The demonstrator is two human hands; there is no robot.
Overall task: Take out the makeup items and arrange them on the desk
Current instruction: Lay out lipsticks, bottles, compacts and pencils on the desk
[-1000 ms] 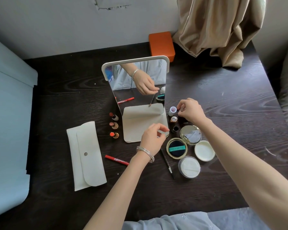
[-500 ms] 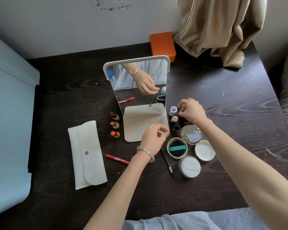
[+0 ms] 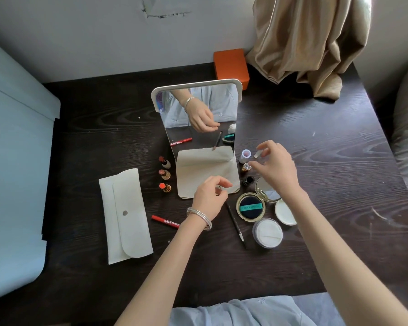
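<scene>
Dark wood desk (image 3: 85, 128) against a pale wall, beige curtain (image 3: 311, 43) bunched at the back right, orange box (image 3: 231, 65) beside it. White-framed standing mirror (image 3: 196, 118) at center, its cream base (image 3: 205, 175) flat on the desk. Left of the base, three open lipsticks (image 3: 164, 174) stand in a column. White pouch (image 3: 125, 216) lies flat further left, flap closed. Red lip pencil (image 3: 165, 221) lies between pouch and left wrist. Left hand (image 3: 210, 197) hovers over the front edge of the mirror base, fingers loosely curled, thumb and forefinger near each other, holding nothing visible; silver bangles (image 3: 199, 217) on the wrist. Right hand (image 3: 277, 167) is raised right of the mirror, fingers spread and bent, thumb and forefinger pinching a small silvery cap (image 3: 257, 154). Just beside it stands a small white bottle (image 3: 245, 156) with an open top, a gold-topped small bottle (image 3: 246, 167) below it, then a dark little jar (image 3: 248, 180). Open gold compact (image 3: 250, 206) with dark puff and teal band sits near the front, its mirrored lid (image 3: 266, 188) partly under the right wrist. White round lid (image 3: 284, 212) right of it, clear jar with white puff (image 3: 267, 232) in front. Thin dark brush (image 3: 236, 222) lies diagonally between left hand and compact. Light blue clothing (image 3: 233, 311) at bottom edge.
</scene>
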